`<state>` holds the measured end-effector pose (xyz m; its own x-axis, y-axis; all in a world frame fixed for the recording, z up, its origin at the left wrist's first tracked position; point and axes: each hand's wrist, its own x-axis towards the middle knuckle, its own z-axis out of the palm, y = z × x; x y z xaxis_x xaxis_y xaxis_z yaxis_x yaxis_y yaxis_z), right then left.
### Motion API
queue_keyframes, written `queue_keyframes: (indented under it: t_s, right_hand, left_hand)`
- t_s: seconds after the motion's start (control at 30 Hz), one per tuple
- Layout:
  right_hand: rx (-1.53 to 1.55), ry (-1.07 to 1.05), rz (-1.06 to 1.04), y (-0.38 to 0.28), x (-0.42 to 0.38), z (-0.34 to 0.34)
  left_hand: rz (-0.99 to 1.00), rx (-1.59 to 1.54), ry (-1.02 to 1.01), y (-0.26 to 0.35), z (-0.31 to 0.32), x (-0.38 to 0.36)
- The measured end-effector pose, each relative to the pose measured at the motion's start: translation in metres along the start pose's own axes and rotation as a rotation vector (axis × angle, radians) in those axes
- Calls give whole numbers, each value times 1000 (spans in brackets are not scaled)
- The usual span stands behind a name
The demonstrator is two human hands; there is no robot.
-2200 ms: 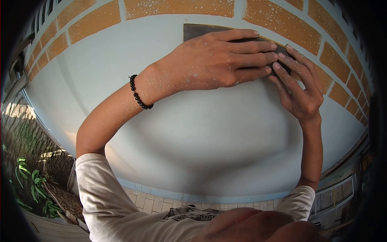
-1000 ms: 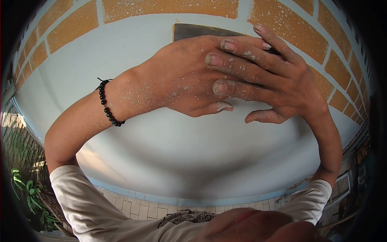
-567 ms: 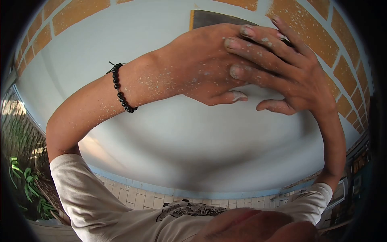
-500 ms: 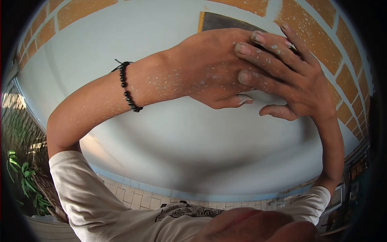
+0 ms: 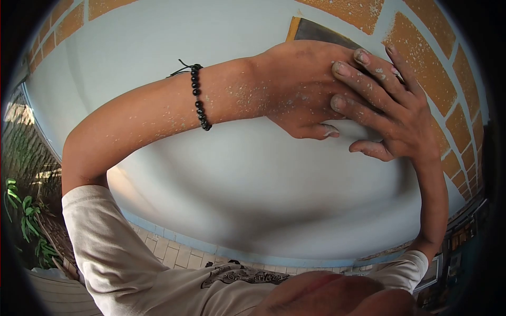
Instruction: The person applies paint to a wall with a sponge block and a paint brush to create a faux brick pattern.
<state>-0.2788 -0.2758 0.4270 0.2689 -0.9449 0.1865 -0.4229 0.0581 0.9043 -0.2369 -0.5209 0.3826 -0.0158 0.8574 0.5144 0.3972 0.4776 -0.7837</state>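
Observation:
My left hand [image 5: 308, 84], speckled with pale spots, extends back-up from the left, its thumb sticking out below. Its fingers are mostly hidden under my right hand, so their grip cannot be made out. Behind its upper edge shows a dark grey flat piece [image 5: 327, 33] with an orange-yellow side edge; the rest of it is covered. My right hand [image 5: 395, 105] comes from the right with spread fingers lying over the back and fingers of my left hand; its thumb points left, apart from the left thumb. Nothing shows held in it.
A pale wall [image 5: 253, 174] with painted orange brick shapes [image 5: 421, 63] fills the view. Paving tiles [image 5: 176, 255] run along its blue-grey base. Green plants [image 5: 29, 216] and a tree trunk [image 5: 23, 152] stand at the left. Dark objects lie at the lower right edge.
Both hands appear slightly farther right in the view, still overlapping. The wall's brick pattern and the dark piece have also shifted right.

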Motion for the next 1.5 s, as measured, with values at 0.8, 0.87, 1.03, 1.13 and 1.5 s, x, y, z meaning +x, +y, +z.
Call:
queue_keyframes:
  t_s: [0.8,0.87,1.03,1.13,1.5]
  right_hand:
    - [12,-29,-71,6,-7,2]
    - [-102,163,-177,20,-15,34]
    - [-24,278,-191,24,-20,36]
    - [114,237,-77,11,-30,19]
    - [184,123,-25,4,-35,-1]
  left_hand:
    - [55,49,-227,0,-13,6]
    - [-21,-14,-204,2,-2,2]
    - [-77,-79,-318,9,-9,27]
    - [-7,-36,-214,6,-6,26]
    - [-34,-26,-253,15,-9,44]
